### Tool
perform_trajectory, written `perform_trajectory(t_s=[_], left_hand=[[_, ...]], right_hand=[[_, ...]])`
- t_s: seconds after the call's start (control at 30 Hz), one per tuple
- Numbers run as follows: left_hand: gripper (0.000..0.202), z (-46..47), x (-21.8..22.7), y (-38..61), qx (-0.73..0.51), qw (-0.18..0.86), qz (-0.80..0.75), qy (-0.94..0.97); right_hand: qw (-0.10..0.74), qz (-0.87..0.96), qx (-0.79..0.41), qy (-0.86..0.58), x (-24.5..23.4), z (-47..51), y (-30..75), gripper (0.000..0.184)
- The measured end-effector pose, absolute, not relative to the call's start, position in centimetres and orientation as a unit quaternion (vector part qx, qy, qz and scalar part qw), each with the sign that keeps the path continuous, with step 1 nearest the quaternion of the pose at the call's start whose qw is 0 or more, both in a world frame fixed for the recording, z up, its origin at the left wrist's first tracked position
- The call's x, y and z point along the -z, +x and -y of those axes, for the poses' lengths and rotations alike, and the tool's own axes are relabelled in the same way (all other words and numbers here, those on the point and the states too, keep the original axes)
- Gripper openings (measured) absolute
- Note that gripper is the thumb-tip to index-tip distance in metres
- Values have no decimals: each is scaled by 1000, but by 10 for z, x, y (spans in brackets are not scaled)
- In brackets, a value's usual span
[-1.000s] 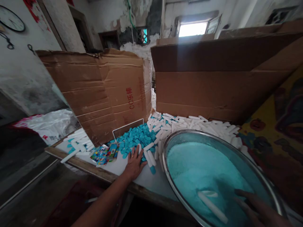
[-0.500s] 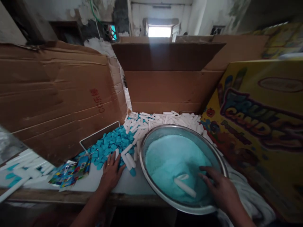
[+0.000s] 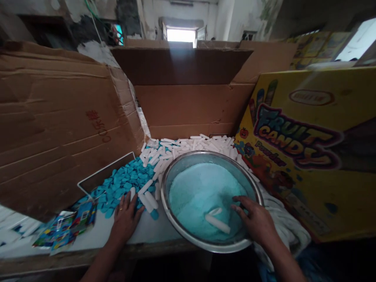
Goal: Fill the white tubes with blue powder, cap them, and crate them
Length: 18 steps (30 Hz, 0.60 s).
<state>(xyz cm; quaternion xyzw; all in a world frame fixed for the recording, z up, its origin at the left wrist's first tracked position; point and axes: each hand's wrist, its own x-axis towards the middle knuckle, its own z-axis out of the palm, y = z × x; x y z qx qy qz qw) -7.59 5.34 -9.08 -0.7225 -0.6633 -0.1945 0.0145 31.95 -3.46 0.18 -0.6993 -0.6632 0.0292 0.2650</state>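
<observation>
And here on the left stands a creased brown cardboard panel (image 3: 58,102) with red lettering (image 3: 98,125), and straight across the back, another cardboard sheet (image 3: 182,103), its top flap folded forward! Over on the right, a big yellow carton (image 3: 320,105) shouts "Fruit Candy Powder", with a rumpled pale cloth (image 3: 283,219) beside it. Beyond, a bright window (image 3: 181,36) blazes in the patchy wall (image 3: 152,11), and more yellow boxes (image 3: 314,47) sit far right.

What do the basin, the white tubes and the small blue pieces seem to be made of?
Basin: metal, probably stainless steel, with a smooth finish; its rim is grey and shiny.
White tubes: probably plastic, fairly matte; they look smooth and evenly coloured.
Small blue pieces: likely plastic too, given their uniform colour, though the blur leaves this open.
</observation>
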Motion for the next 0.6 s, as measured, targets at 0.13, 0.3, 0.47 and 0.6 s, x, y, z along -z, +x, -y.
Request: perform_trajectory(t_s=[0.13, 0.3, 0.47, 0.6], left_hand=[[52, -54, 91, -76, 198, 14, 662, -722], [55, -52, 85, -73, 183, 9, 668, -721], [54, -55, 91, -75, 201, 8, 670, -714], [58, -60, 99, -78, 216, 10, 660, -720]], right_hand=[[266, 663, -27, -699, -4, 35, 318, 29], [275, 661, -32, -698, -5, 34, 316, 28], [318, 655, -30, -685, -6, 33, 307, 26], [340, 662, -24, -667, -5, 34, 294, 23]])
